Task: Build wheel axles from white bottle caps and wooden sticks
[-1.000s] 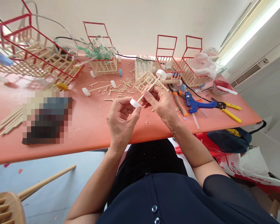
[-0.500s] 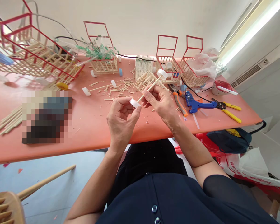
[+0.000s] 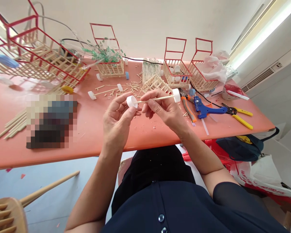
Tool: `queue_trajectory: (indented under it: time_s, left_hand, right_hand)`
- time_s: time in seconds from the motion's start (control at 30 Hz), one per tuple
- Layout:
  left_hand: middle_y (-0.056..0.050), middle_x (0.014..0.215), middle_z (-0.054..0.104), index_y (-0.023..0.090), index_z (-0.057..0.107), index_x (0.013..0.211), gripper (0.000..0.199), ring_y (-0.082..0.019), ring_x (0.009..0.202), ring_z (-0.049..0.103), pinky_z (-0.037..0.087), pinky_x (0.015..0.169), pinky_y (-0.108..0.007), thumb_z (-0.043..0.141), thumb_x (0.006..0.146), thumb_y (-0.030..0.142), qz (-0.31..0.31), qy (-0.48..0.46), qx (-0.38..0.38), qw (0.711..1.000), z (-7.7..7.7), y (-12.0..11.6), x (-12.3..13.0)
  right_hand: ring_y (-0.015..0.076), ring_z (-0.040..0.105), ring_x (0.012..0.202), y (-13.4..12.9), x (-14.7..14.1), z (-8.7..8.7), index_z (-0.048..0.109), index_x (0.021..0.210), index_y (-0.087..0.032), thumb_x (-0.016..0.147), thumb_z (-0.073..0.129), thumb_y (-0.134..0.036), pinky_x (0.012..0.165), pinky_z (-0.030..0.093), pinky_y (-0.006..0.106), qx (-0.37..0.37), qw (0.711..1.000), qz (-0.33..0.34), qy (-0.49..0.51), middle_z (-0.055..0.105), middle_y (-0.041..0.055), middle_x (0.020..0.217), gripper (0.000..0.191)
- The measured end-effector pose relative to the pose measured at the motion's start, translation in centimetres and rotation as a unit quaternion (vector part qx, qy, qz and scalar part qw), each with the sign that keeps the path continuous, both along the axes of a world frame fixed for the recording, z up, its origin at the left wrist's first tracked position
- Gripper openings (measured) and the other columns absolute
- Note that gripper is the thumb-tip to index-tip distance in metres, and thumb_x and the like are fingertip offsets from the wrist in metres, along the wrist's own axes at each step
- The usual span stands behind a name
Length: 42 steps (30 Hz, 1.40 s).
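Observation:
My left hand (image 3: pixel 118 116) pinches a white bottle cap (image 3: pixel 132 101) between thumb and fingers, its hollow side turned to the right. Into or against that cap runs the left end of a thin wooden stick (image 3: pixel 163 97); whether it is fixed there I cannot tell. My right hand (image 3: pixel 161 105) grips the stick near its middle, fingers closed round it. A second white cap (image 3: pixel 176 95) sits on the stick's right end. Just behind the hands lies a small lattice of sticks (image 3: pixel 156 84), and another stick with caps at both ends (image 3: pixel 106 92) rests to the left.
Stick-built carts with red handles (image 3: pixel 176 61) line the back of the table (image 3: pixel 92 139). On the right are pliers (image 3: pixel 188 108), a blue glue gun (image 3: pixel 210 111), yellow-handled wire strippers (image 3: pixel 241 118) and a cup (image 3: pixel 229 92). Cut stick pieces lie scattered behind my hands. A chair (image 3: pixel 9 213) stands lower left.
The stick has swung from a slant to nearly level. My left hand has moved up and left, turning its cap's hollow side to the right; the right-hand cap has come down.

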<state>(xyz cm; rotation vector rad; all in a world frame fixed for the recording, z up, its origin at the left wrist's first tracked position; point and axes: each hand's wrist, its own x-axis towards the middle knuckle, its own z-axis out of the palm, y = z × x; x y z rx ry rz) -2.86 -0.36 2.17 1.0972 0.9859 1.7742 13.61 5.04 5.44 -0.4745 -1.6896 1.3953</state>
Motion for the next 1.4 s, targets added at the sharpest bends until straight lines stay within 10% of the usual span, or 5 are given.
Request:
queue_trajectory:
  time_s: [0.63, 0.9, 1.4]
  left_hand:
    - [-0.009, 0.109, 0.08, 0.032, 0.079, 0.095, 0.06, -0.026, 0.095, 0.076, 0.067, 0.076, -0.039, 0.1, 0.057, 0.072, -0.074, -0.036, -0.064, 0.995, 1.1, 1.6, -3.4]
    - [-0.004, 0.097, 0.075, 0.03, 0.071, 0.096, 0.056, -0.02, 0.079, 0.071, 0.061, 0.064, -0.034, 0.105, 0.059, 0.055, -0.098, 0.009, -0.025, 0.995, 2.0, 1.7, -3.4]
    - [-0.001, 0.093, 0.078, 0.024, 0.071, 0.094, 0.043, -0.016, 0.086, 0.077, 0.064, 0.076, -0.028, 0.104, 0.069, 0.035, -0.037, 0.032, 0.046, 0.998, 2.3, 0.8, -2.2]
  right_hand:
    - [0.0159, 0.076, 0.107, -0.7, -0.1, -1.1, 0.076, 0.125, -0.027, 0.114, 0.048, -0.039, 0.101, 0.062, 0.033, 0.278, 0.958, -0.018, -0.072, 0.08, 0.0055, 0.124, 0.033]
    - [0.0129, 0.077, 0.094, -0.9, -0.7, -1.2, 0.064, 0.108, -0.021, 0.109, 0.061, -0.039, 0.076, 0.058, 0.025, 0.168, 0.985, 0.012, -0.046, 0.079, 0.0048, 0.104, 0.018]
    - [0.0114, 0.074, 0.078, -0.2, -1.0, -1.6, 0.061, 0.105, -0.019, 0.092, 0.08, -0.063, 0.07, 0.055, 0.023, 0.009, 0.999, 0.021, -0.038, 0.076, 0.0002, 0.083, 0.049]
